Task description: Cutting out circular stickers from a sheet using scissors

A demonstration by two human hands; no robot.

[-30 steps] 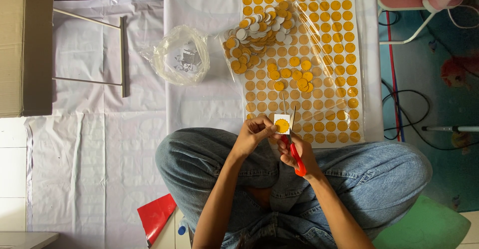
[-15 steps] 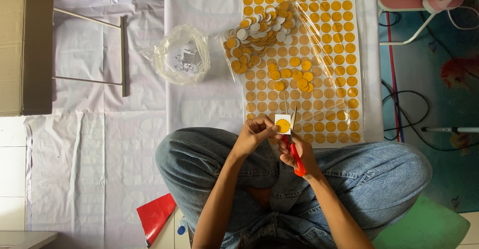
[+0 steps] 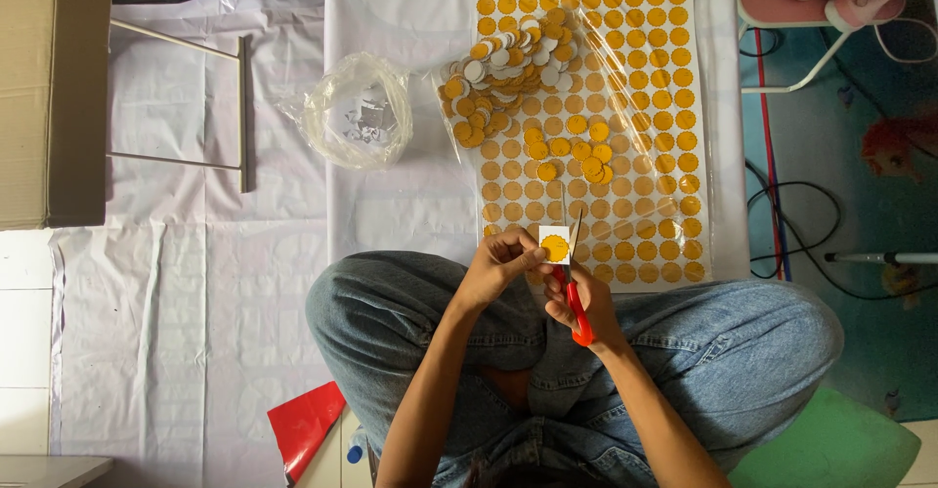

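My left hand (image 3: 500,263) pinches a small white paper square with a round orange sticker (image 3: 554,246) printed on it. My right hand (image 3: 578,297) grips red-handled scissors (image 3: 573,288), whose blades point up along the square's right edge. Both hands hover above my crossed legs in blue jeans (image 3: 703,351). Just beyond them lies a large sheet of orange round stickers (image 3: 635,156), with a heap of cut-out orange and white discs (image 3: 508,83) on a clear plastic bag at its upper left.
A clear plastic bag with paper scraps (image 3: 357,112) sits left of the sheet on white cloth (image 3: 195,283). A cardboard box (image 3: 49,87) stands far left, a metal frame (image 3: 239,107) beside it. Red paper (image 3: 308,424) lies by my left knee. Cables (image 3: 801,224) run at right.
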